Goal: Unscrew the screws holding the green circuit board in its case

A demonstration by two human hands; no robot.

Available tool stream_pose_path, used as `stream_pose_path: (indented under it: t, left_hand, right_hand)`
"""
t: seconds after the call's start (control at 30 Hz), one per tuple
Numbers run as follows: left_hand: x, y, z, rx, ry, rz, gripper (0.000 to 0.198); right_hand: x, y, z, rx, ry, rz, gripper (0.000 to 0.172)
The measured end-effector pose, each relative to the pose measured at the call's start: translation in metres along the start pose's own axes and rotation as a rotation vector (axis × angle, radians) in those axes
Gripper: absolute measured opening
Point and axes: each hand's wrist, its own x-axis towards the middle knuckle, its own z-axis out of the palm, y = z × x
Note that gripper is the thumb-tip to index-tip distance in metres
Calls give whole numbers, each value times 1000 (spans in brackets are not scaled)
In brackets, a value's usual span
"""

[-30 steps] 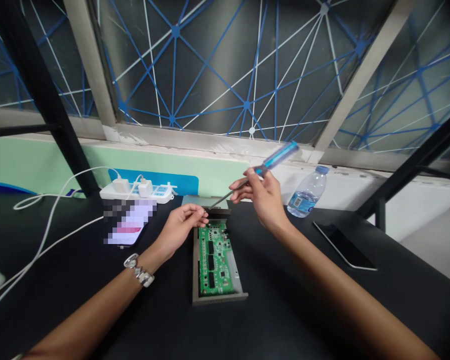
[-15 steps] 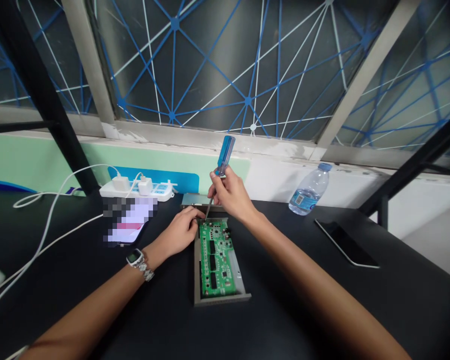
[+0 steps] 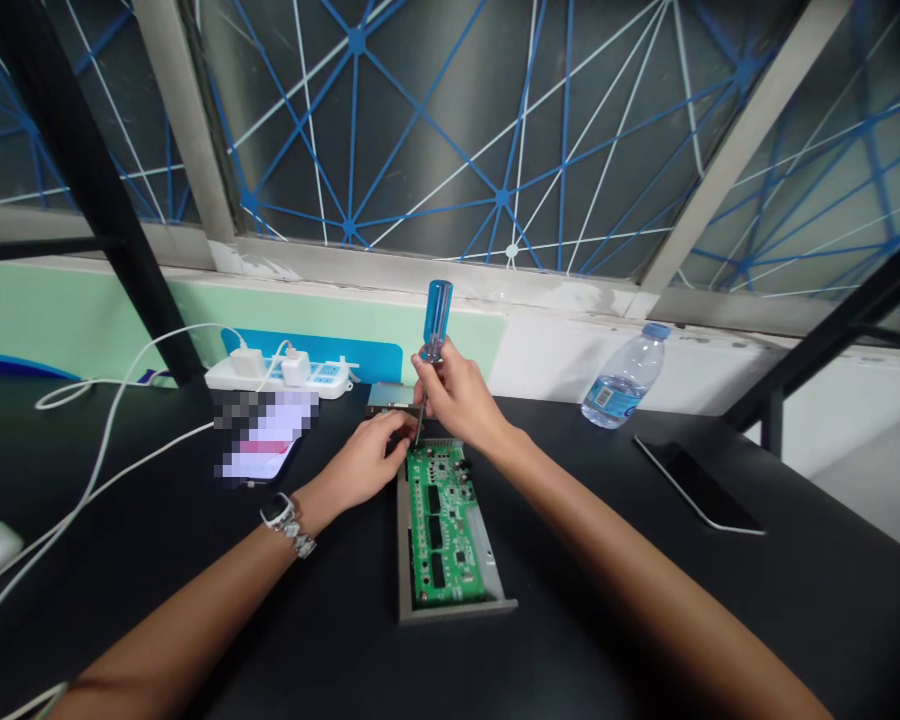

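And there it goes: the screwdriver (image 3: 436, 320), tilted out sideways a second ago, swings upright in the right hand (image 3: 457, 392), tip now down at the far edge of the circuit board (image 3: 442, 525). The left hand (image 3: 364, 462) has slid in just beside that tip!

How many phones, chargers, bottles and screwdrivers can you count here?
Phones: 2
Plug-in chargers: 2
Plastic water bottle: 1
Blue-handled screwdriver: 1
Total: 6
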Motion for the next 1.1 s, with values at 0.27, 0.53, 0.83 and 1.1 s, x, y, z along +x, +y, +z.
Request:
stream_pose_path:
  t: [0.27,0.53,0.83,1.1]
  left_hand:
    - [0,-5,2,34,14,-2,20]
    - [-1,-5,1,50,7,-9,19]
    - [0,5,1,19,53,-7,15]
    - [6,13,13,-248,242,-79,13]
  right_hand:
    - [1,3,1,-52,-4,16,20]
    - [-1,2,3,-74,-17,10,18]
    - [-2,3,3,-35,-37,23,20]
    - [-3,6,3,26,-53,58,24]
